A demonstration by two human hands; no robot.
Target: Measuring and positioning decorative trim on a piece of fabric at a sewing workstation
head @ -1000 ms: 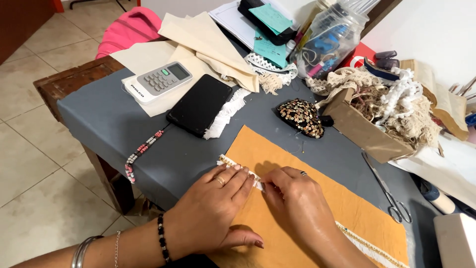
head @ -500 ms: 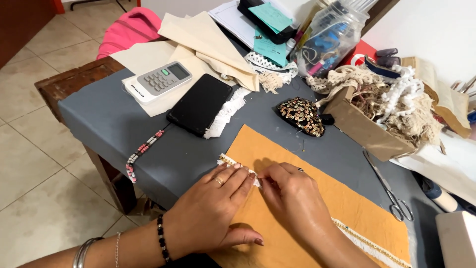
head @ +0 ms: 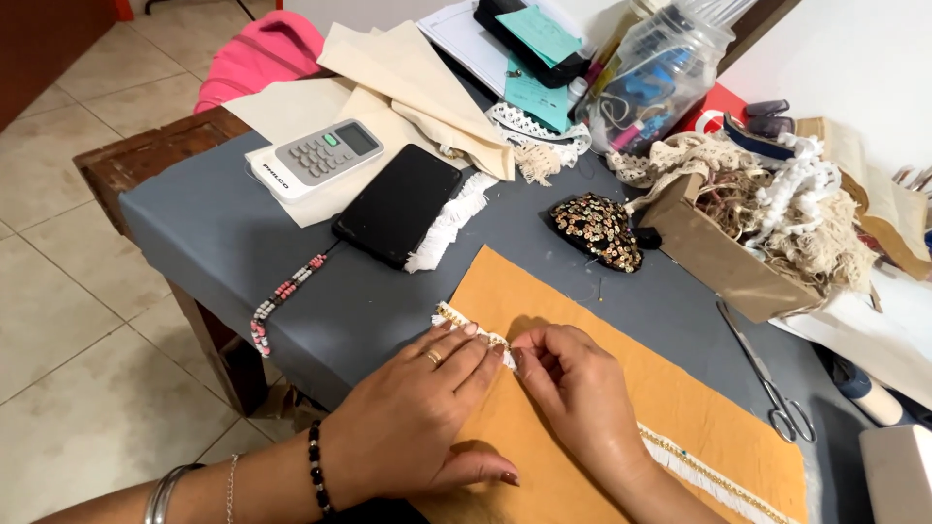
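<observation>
White fringe trim (head: 466, 324) is pinched by left hand (head: 417, 417) and right hand (head: 573, 388) on orange fabric (head: 621, 388), near table's front edge (head: 223, 262).

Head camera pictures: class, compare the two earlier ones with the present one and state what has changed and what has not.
Almost nothing changed. The left hand and right hand stay pressed on the white fringed trim with gold beads at the edge of the mustard-orange fabric sheet; only the fingertips shift slightly. The black phone, white remote control and steel scissors have not moved.

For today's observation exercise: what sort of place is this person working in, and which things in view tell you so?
Probably a home sewing or craft table: orange fabric with fringed trim under both hands, a box of lace trims, scissors, and tiled flooring.
</observation>
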